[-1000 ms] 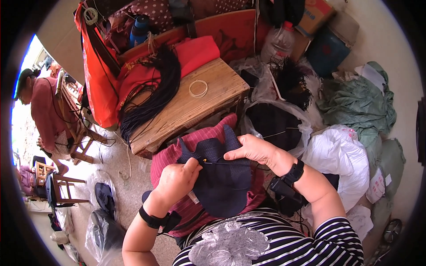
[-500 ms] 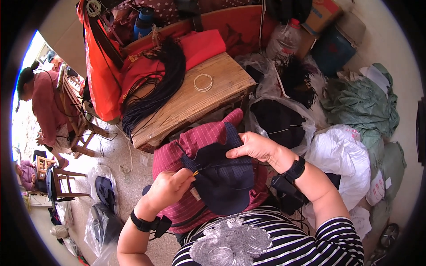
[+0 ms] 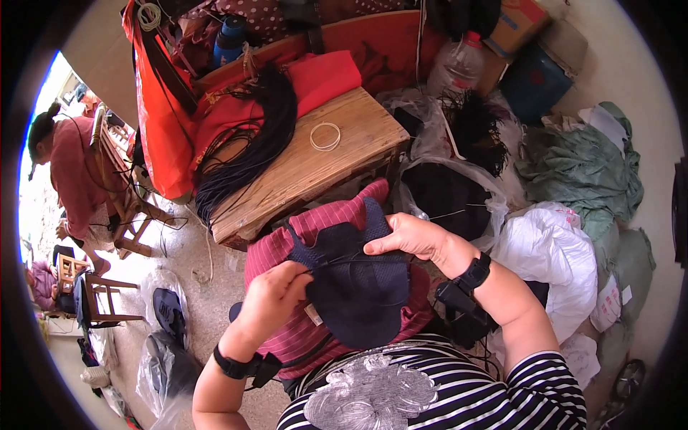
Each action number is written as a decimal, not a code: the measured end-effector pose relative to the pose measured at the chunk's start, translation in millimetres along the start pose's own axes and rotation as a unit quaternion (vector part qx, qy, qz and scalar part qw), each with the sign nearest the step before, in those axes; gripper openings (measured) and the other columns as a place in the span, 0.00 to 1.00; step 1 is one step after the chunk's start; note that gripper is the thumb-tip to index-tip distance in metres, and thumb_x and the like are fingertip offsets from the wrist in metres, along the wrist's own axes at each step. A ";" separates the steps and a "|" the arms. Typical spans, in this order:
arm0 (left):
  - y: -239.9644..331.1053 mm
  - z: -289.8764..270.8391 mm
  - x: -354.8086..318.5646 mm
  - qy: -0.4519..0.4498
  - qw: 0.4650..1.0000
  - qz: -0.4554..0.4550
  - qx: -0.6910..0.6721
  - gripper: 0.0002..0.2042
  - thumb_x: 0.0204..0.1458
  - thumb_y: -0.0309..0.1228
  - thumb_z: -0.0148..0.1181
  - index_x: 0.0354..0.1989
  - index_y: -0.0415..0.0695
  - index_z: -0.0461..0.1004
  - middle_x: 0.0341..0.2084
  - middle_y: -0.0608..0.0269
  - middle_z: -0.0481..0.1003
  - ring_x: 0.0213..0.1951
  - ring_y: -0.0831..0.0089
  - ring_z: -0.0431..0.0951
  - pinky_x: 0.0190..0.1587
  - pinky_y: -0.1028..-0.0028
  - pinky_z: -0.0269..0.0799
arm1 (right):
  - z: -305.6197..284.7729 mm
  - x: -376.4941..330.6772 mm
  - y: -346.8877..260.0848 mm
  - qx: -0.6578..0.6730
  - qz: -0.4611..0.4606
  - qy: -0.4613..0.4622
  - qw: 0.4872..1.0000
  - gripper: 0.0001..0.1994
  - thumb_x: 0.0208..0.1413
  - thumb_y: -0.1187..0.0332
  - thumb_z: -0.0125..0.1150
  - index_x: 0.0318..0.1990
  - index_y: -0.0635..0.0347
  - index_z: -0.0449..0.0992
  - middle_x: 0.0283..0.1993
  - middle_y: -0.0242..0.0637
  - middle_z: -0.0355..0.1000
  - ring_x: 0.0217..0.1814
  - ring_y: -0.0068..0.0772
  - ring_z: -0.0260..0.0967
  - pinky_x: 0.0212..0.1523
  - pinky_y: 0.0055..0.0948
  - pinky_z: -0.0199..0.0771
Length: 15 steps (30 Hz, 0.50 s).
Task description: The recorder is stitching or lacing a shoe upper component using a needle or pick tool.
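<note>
Between the two hands, which were held apart, a dark blue cloth piece was stretched. Its right upper edge was clamped by the right hand; at its left edge the left hand was pinched shut, the item gripped hidden. Below the left fingers a small pale label was seen, unreadable. Beyond the right hand, dark material was held in a clear plastic bag.

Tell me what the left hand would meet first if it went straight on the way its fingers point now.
The left hand would most likely meet the dark blue fabric, right at its fingertips; whether they already touch it is hard to tell.
</note>
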State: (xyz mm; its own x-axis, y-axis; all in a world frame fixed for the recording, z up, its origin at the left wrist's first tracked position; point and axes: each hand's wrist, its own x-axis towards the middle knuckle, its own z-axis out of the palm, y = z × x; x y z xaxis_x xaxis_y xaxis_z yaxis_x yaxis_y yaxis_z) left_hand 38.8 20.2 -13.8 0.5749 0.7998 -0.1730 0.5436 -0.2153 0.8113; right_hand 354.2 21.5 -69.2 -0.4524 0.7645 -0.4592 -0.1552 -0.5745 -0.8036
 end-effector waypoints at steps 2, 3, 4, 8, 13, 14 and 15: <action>-12.6 -14.4 -10.7 0.053 0.998 -0.023 -0.013 0.08 0.65 0.23 0.57 0.49 0.33 0.76 0.29 0.62 0.79 0.29 0.78 0.80 0.31 0.76 0.76 | -1.4 -1.3 0.9 0.019 -0.017 -0.004 1.000 0.24 0.56 0.73 0.74 0.60 0.63 0.76 0.55 0.37 0.80 0.54 0.29 0.78 0.59 0.30 0.76; -26.5 -21.4 -19.6 0.120 0.985 -0.085 -0.088 0.08 0.65 0.23 0.57 0.49 0.34 0.76 0.30 0.63 0.80 0.29 0.78 0.80 0.31 0.77 0.76 | -2.2 -2.2 1.4 0.020 -0.018 -0.002 1.000 0.24 0.56 0.73 0.74 0.60 0.63 0.76 0.55 0.37 0.80 0.54 0.29 0.78 0.59 0.30 0.76; -46.8 -35.0 -24.0 0.181 0.977 -0.082 -0.074 0.08 0.65 0.24 0.57 0.48 0.36 0.78 0.32 0.62 0.82 0.29 0.78 0.80 0.30 0.76 0.76 | -4.4 -3.4 2.5 0.024 -0.015 0.002 1.000 0.24 0.56 0.73 0.74 0.60 0.63 0.76 0.55 0.37 0.80 0.54 0.29 0.78 0.60 0.30 0.76; -138.7 -92.9 -67.3 0.408 0.896 -0.067 -0.163 0.09 0.69 0.29 0.55 0.47 0.38 0.78 0.31 0.65 0.78 0.27 0.81 0.75 0.28 0.77 0.73 | -0.3 -6.3 -4.9 0.032 -0.021 0.000 0.999 0.22 0.56 0.72 0.75 0.57 0.67 0.78 0.53 0.37 0.81 0.52 0.28 0.79 0.59 0.29 0.76; -231.9 -130.7 -124.9 0.521 0.841 -0.111 -0.100 0.10 0.70 0.33 0.54 0.45 0.40 0.78 0.24 0.69 0.75 0.24 0.84 0.72 0.25 0.81 0.69 | -6.2 -5.3 -3.4 0.028 -0.012 0.006 1.000 0.21 0.56 0.72 0.75 0.57 0.67 0.79 0.53 0.37 0.81 0.53 0.28 0.78 0.59 0.28 0.75; -242.1 -133.6 -129.3 0.564 0.811 -0.119 -0.096 0.11 0.71 0.34 0.53 0.44 0.40 0.78 0.23 0.69 0.74 0.23 0.84 0.71 0.24 0.82 0.68 | -8.7 -5.8 -2.0 0.027 -0.011 0.013 0.999 0.21 0.56 0.72 0.75 0.57 0.67 0.79 0.53 0.37 0.81 0.53 0.28 0.78 0.59 0.28 0.75; -252.0 -138.5 -138.0 0.564 0.812 -0.117 -0.097 0.11 0.71 0.34 0.53 0.44 0.40 0.78 0.23 0.69 0.74 0.23 0.84 0.71 0.24 0.82 0.68 | -8.6 -6.7 -1.6 0.026 -0.013 0.015 0.999 0.21 0.56 0.72 0.75 0.57 0.67 0.79 0.53 0.37 0.81 0.53 0.28 0.78 0.59 0.28 0.75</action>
State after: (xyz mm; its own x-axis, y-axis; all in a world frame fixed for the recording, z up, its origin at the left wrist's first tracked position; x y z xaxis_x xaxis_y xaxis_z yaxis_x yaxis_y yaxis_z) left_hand -262.2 41.7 -117.0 -0.5151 0.8343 0.1964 0.3875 0.0223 0.9216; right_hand 365.1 19.8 -68.2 -0.4220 0.7867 -0.4506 -0.2119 -0.5688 -0.7947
